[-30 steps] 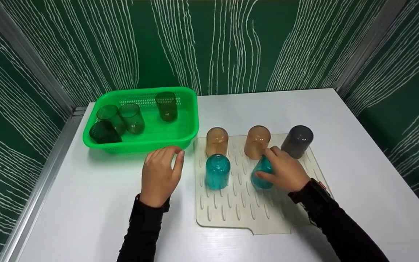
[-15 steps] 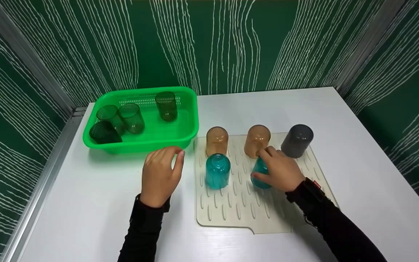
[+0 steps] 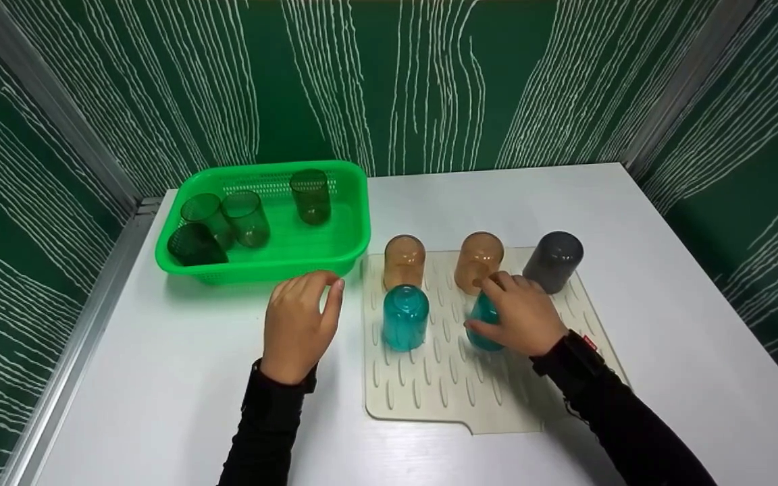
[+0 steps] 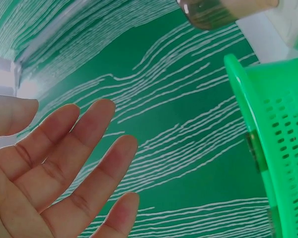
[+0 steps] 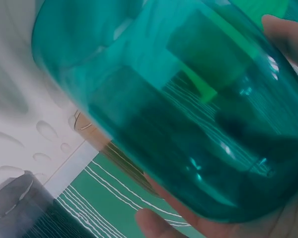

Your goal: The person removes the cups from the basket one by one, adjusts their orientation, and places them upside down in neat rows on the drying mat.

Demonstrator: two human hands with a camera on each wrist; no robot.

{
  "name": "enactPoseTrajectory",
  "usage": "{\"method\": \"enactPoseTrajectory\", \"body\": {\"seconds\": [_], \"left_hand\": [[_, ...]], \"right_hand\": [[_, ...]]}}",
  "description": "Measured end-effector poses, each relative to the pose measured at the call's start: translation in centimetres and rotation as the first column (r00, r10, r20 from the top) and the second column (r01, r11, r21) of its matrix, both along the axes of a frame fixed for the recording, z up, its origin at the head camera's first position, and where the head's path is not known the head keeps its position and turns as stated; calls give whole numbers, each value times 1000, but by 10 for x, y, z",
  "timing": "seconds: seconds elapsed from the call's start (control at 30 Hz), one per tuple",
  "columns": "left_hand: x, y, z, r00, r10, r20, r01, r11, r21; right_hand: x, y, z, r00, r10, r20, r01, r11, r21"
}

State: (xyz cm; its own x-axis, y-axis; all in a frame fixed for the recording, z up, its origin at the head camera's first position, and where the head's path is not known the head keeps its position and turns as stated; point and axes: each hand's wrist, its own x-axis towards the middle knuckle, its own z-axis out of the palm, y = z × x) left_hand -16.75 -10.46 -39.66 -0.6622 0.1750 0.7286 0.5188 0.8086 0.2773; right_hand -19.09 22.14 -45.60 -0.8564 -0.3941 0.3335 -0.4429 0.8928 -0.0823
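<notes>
My right hand (image 3: 521, 316) grips a teal cup (image 3: 483, 324) that stands upside down on the cream ridged drying mat (image 3: 450, 391). The right wrist view is filled by this teal cup (image 5: 174, 104), with my fingers (image 5: 283, 29) curled round it. A second teal cup (image 3: 404, 317) stands inverted to its left. Behind them stand two amber cups (image 3: 403, 260) (image 3: 477, 259) and a dark grey cup (image 3: 554, 261), all inverted. My left hand (image 3: 298, 324) rests on the white table left of the mat, fingers relaxed and holding nothing; its spread fingers (image 4: 89, 144) show in the left wrist view.
A green plastic basket (image 3: 345, 239) at the back left holds several dark upright and tilted cups (image 3: 310, 196). Its perforated wall (image 4: 278, 134) shows in the left wrist view. Green patterned walls enclose the table on three sides. A metal rail (image 3: 71, 351) runs along the left edge.
My right hand with the teal cup has shifted slightly left and back on the mat. The left hand has stayed in place.
</notes>
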Motion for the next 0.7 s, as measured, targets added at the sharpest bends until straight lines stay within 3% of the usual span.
{"method": "enactPoseTrajectory", "body": {"seconds": [0.37, 0.7], "left_hand": [[-1, 0, -4, 1000, -10, 8, 10, 1000, 0], [0, 1, -2, 999, 3, 44, -2, 1000, -4]], "right_hand": [[0, -3, 7, 999, -3, 41, 5, 998, -69], [1, -8, 35, 998, 4, -59, -17, 977, -214]]}}
